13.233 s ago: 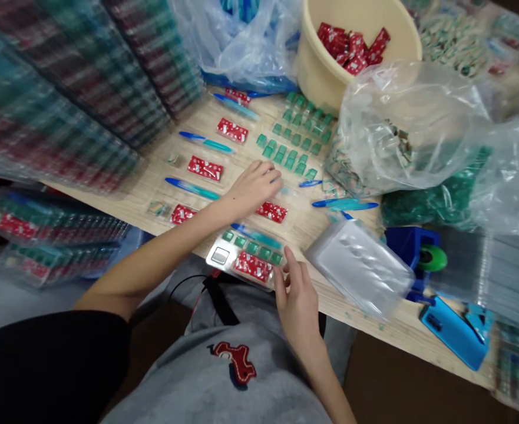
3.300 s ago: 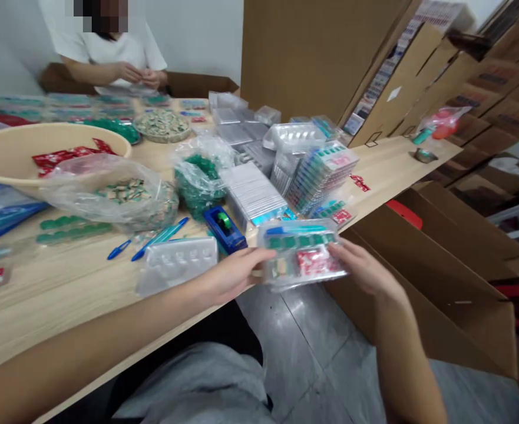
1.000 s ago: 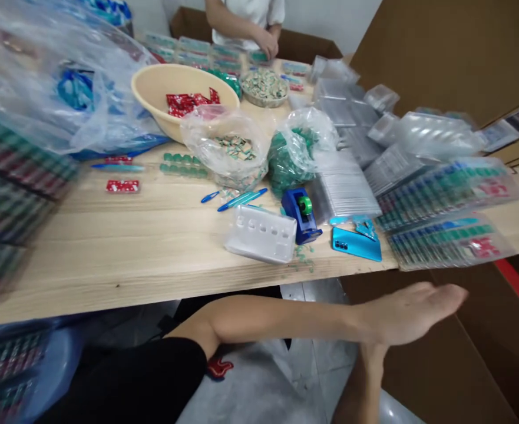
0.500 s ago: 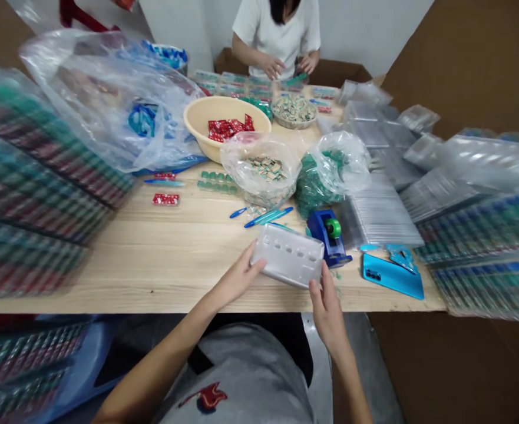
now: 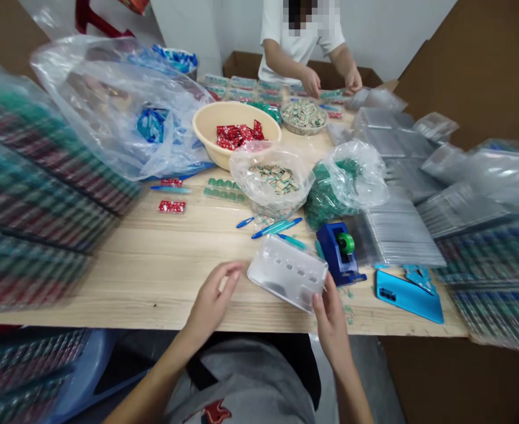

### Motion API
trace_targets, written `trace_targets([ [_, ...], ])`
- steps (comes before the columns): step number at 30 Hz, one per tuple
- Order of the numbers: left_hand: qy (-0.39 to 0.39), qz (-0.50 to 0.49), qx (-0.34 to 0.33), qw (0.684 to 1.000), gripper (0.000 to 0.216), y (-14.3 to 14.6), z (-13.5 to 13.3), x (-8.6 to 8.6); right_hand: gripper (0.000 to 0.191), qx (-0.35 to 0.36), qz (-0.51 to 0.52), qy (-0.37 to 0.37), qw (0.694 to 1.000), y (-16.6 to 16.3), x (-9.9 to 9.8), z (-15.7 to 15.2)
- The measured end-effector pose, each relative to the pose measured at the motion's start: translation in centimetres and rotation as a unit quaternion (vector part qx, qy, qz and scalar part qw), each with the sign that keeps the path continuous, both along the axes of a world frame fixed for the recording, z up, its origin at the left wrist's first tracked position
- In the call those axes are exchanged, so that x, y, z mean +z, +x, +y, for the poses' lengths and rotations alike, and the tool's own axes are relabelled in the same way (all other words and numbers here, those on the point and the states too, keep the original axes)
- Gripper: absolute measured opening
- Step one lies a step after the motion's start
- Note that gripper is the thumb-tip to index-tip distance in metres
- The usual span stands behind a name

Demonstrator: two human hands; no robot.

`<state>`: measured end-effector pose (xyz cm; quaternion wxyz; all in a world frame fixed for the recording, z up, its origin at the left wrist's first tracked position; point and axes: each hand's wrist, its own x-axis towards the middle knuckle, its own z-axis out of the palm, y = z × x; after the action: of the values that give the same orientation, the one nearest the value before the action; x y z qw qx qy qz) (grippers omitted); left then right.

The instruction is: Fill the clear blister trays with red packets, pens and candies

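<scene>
My right hand (image 5: pixel 332 315) grips the right end of a clear plastic blister tray (image 5: pixel 286 272), thumb on top and fingers at its edge. A row of small raised bumps runs along the tray, which is tilted just above the table. My left hand (image 5: pixel 212 297) is apart from the tray's left end, fingers loosely bent, thumb away from them, holding nothing. Beyond the tray lie blue pen-shaped plastic pieces (image 5: pixel 277 228). A blue tape dispenser (image 5: pixel 339 256) with a green roll stands close to its right corner.
A cream basin (image 5: pixel 206 132) holds red packets. Bags of small tiles (image 5: pixel 277 203) and green pieces (image 5: pixel 330 197) stand behind the tray. Stacked clear trays (image 5: pixel 400 235) and a blue phone (image 5: pixel 412 297) are at right. Packed stacks (image 5: pixel 42 176) flank the left. A co-worker (image 5: pixel 303 53) works opposite.
My left hand has let go of the tray and drawn away to the left. The right hand still holds it. The co-worker's hands have moved to the right. The view has shifted slightly.
</scene>
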<state>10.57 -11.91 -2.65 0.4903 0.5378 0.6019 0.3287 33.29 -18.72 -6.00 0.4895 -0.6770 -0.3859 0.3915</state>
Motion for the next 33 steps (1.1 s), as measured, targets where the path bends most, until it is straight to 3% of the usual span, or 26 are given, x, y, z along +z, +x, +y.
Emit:
trace_targets([
  [2,-0.015,-0.017,0.008,1.000,0.055,-0.1,1.7,-0.7,0.077,0.022,0.006,-0.003,1.000,0.0,0.1,0.9],
  [6,-0.078,-0.055,-0.105,0.990,0.069,0.4,2.1,-1.1,0.075,0.079,0.024,-0.013,0.996,0.6,0.2,1.1],
  [10,-0.097,-0.054,-0.153,0.982,0.054,-0.1,0.4,-0.2,0.070,0.105,0.004,-0.032,0.994,1.9,0.0,0.3],
  [13,-0.079,-0.041,-0.179,0.980,0.040,-1.9,0.8,-0.2,0.073,0.115,-0.006,-0.067,0.991,3.2,0.0,-0.1],
  [15,-0.012,0.051,-0.162,0.985,0.035,-3.4,2.5,-0.6,0.073,0.095,-0.051,-0.068,0.992,4.0,0.5,0.1],
  [18,0.096,0.232,-0.085,0.964,0.033,-5.1,7.1,-1.5,0.061,0.056,-0.199,0.005,0.978,4.9,2.4,1.3],
  [22,0.136,0.295,-0.030,0.945,0.044,-5.7,15.1,-1.6,0.043,0.063,-0.398,0.128,0.906,3.8,6.6,4.7],
  [25,0.150,0.352,-0.070,0.921,0.071,-5.0,19.8,-1.3,0.037,0.108,-0.460,0.209,0.856,1.1,9.5,7.7],
  [28,0.142,0.392,-0.125,0.900,0.087,-4.3,21.9,-1.7,0.032,0.151,-0.471,0.270,0.826,-1.9,11.0,9.8],
  [33,0.150,0.376,-0.143,0.903,0.069,-4.7,21.4,-3.2,0.027,0.189,-0.473,0.297,0.808,-3.5,10.2,10.1],
])
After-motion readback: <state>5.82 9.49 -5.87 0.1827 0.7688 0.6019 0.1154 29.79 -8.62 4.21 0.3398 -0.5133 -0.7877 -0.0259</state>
